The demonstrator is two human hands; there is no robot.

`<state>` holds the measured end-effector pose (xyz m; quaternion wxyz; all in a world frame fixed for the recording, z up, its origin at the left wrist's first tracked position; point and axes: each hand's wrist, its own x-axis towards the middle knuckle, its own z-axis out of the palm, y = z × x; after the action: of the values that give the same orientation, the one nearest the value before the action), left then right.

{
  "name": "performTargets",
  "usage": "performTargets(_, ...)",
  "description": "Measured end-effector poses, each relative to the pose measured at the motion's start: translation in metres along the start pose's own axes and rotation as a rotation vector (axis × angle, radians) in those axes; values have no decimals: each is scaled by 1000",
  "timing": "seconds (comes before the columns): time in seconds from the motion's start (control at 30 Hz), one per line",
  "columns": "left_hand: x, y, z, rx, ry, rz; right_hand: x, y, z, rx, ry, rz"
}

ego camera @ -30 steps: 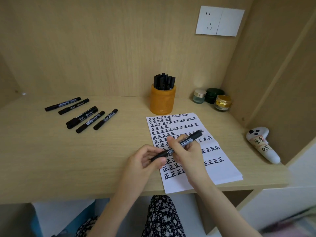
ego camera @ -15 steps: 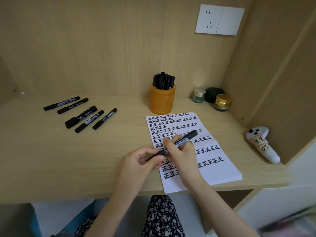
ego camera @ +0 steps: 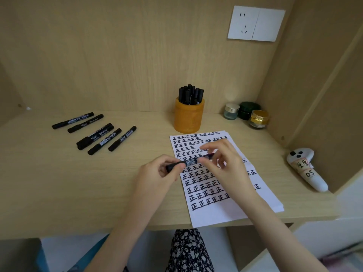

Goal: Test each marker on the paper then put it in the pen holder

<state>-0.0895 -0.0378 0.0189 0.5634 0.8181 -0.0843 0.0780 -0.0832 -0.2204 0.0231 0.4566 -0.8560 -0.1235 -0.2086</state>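
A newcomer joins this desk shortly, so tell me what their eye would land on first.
At centre, the left hand and right hand hold one black marker between them above the paper, which is packed with rows of bold black characters. Behind the sheet stands an orange pen holder crammed with stored markers, and loose markers lie in a row at far left.

A person's left hand and right hand grip opposite ends of a black marker above a paper filled with inked characters. An orange pen holder packed with markers stands just behind the sheet. Loose markers lie on the desk to the left.
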Motion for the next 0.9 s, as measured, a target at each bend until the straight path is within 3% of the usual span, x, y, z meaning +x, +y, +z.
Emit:
performTargets(0.1, 10, 4, 6, 18, 4, 37, 10, 4, 9, -148, -130, -150)
performTargets(0.2, 23, 7, 7, -41, 17, 47, 23, 10, 14, -135, -140, -187)
performTargets(0.4, 42, -2, 6, -45, -3, -36, 78, 5, 13, 69, 102, 2)
performTargets(0.6, 57, -14, 10, -53, 2, -108, 161, 6, 19, 122, 336, -18)
performTargets(0.9, 75, -27, 5, -28, -3, -131, 205, 33, 27, -18, 292, -140)
